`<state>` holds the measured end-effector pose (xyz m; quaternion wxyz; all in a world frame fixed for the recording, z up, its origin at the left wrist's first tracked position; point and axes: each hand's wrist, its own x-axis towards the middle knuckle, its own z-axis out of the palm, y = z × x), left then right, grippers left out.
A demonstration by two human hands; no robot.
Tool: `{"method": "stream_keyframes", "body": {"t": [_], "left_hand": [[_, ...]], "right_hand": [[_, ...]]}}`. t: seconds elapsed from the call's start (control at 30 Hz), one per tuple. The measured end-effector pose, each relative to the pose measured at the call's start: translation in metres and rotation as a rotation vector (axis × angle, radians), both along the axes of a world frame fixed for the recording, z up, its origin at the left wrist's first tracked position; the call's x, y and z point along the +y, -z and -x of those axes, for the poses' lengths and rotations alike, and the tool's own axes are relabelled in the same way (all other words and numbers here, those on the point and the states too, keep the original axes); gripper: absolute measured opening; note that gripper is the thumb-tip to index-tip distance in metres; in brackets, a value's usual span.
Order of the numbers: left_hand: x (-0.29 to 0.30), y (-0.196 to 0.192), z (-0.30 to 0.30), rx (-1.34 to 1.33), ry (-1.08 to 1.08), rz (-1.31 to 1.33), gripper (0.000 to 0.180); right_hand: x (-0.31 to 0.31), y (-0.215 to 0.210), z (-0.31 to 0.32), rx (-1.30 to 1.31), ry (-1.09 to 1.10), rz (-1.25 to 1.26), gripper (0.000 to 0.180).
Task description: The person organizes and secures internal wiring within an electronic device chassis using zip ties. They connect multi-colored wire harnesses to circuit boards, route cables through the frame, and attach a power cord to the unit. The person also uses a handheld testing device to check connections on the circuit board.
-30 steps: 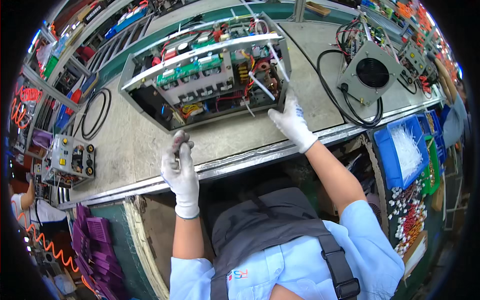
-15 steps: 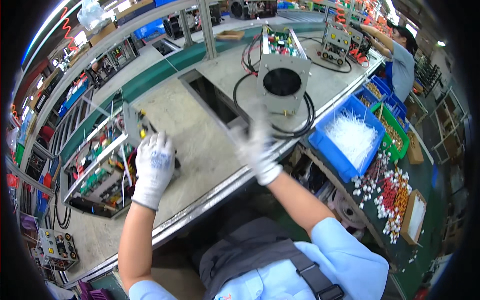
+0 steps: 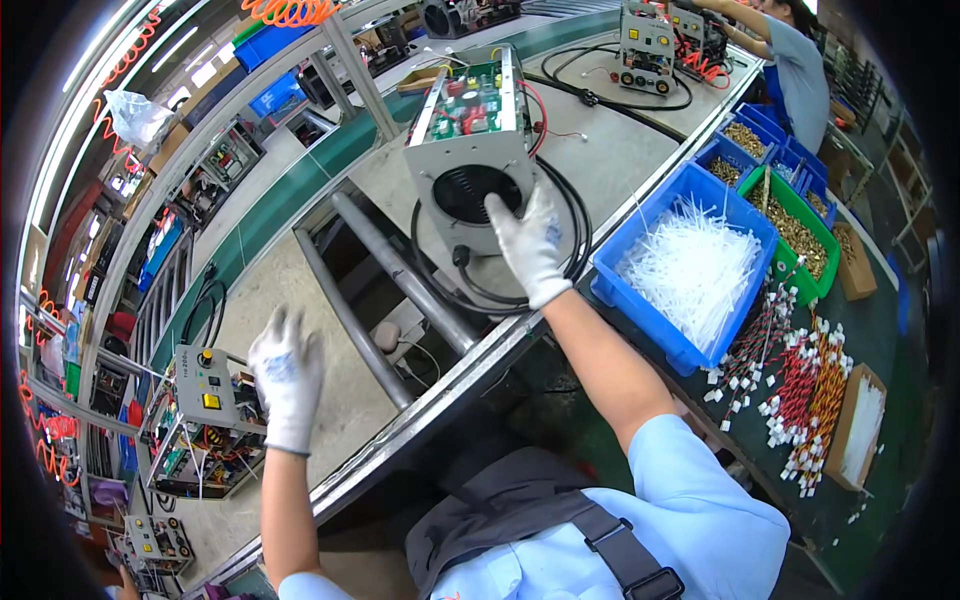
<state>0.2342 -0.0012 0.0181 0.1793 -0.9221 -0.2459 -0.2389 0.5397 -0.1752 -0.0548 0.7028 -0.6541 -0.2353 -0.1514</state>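
Observation:
My left hand [image 3: 287, 380], in a white glove, hovers over the bench with its fingers spread. Just beside it stands an open-framed welding machine [image 3: 205, 385] with a grey front panel, a yellow switch and exposed wiring. My right hand [image 3: 530, 240], also gloved, is at the right edge of a second grey machine [image 3: 455, 160]. Its thumb is apart from the fingers and lies across the round black fan opening; whether it touches the casing is hard to tell. A green circuit board shows in that machine's open top. A black cable [image 3: 575, 210] loops around its base.
Metal rollers [image 3: 405, 270] span a gap in the bench [image 3: 350, 225]. At right are a blue bin of white cable ties [image 3: 690, 270], a green bin of brass parts [image 3: 795, 235] and bundled connector wires [image 3: 800, 390]. A co-worker [image 3: 790, 70] stands at far right beside another machine [image 3: 648, 50].
My right hand has moved up to the machine with the fan opening. My left hand has come off the left machine, which now stands farther left, turned to show its front panel. The view has shifted.

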Motion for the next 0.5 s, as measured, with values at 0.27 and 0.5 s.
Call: {"method": "stream_keyframes", "body": {"t": [0.27,0.5], "left_hand": [[-0.074,-0.050,-0.115,-0.280,0.518,0.006,0.051],[-0.031,-0.038,-0.015,-0.369,0.381,0.111,0.035]], "right_hand": [[0.016,0.016,0.104,-0.111,-0.305,0.069,0.084],[0.029,0.019,0.195,-0.034,-0.809,0.058,0.091]]}}
